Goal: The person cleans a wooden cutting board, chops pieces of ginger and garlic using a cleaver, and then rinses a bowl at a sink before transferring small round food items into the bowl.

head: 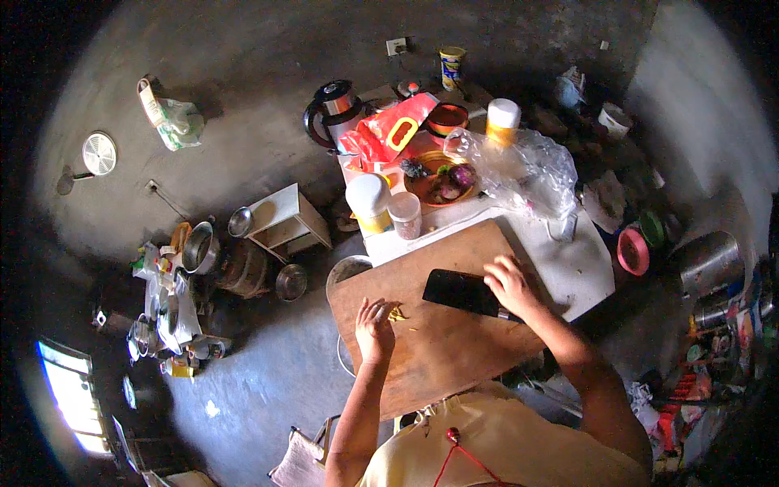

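Observation:
A large wooden cutting board [438, 353] lies in front of me, partly on a white table. Near its left edge, my left hand [374, 325] is beside a small heap of thin yellowish strips [397, 313], fingers bent and apart, with no object seen in its grasp. A cleaver with a dark, broad blade [456, 292] lies flat across the board, its handle end toward the lower right. My right hand [510, 283] is over the right part of the blade, fingers curled and slightly spread; whether the fingertips touch the blade cannot be told.
Behind the board, the white table [584, 274] holds a lidded clear jar [406, 216], a white-capped container [369, 201], a basket of purple onions [447, 192], a clear plastic bag [529, 173], a red bag [395, 128] and a thermos jug [335, 112]. A low white shelf [274, 216] stands left.

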Motion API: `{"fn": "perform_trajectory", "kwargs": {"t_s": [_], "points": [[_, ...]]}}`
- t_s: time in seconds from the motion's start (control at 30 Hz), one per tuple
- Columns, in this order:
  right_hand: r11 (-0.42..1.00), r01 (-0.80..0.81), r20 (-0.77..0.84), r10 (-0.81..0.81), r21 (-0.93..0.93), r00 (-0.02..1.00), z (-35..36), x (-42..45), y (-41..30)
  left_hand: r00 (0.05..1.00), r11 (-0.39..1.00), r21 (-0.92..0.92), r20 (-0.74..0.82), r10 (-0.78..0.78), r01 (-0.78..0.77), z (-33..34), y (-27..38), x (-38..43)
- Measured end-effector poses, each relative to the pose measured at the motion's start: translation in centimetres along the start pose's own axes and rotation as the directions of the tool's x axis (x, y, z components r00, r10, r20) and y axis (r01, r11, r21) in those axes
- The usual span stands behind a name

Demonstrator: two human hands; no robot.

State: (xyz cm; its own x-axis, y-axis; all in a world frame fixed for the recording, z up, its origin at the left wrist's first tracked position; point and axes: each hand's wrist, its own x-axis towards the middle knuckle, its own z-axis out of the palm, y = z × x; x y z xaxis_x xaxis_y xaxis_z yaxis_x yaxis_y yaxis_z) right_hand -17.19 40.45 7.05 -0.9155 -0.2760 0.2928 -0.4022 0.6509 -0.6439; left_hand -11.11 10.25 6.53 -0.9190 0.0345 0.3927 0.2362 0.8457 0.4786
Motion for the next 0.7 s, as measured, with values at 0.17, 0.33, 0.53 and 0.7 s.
{"fn": "perform_trajectory", "kwargs": {"t_s": [0.17,0.33,0.53,0.7], "points": [[0.938,0.242,-0.060,-0.264,-0.249,0.963,0.8,12.3,2.6,0.984,0.968,-0.177,0.022,-0.179,0.180,-1.4,3.6,0.6],[0.869,0.242,0.102,-0.219,-0.432,0.970,4.7,20.7,5.4,0.949,0.896,-0.313,0.089,-0.302,0.315,-1.6,2.8,-3.3],[0.648,0.254,0.036,-0.330,-0.718,0.943,7.9,23.4,9.3,0.907,0.877,-0.261,-0.013,-0.420,0.403,-4.5,4.3,-6.1],[0.904,0.191,-0.128,-0.256,-0.382,0.958,4.0,21.9,3.5,0.871,0.818,-0.356,-0.024,-0.491,0.451,-5.2,4.0,-9.0]]}}
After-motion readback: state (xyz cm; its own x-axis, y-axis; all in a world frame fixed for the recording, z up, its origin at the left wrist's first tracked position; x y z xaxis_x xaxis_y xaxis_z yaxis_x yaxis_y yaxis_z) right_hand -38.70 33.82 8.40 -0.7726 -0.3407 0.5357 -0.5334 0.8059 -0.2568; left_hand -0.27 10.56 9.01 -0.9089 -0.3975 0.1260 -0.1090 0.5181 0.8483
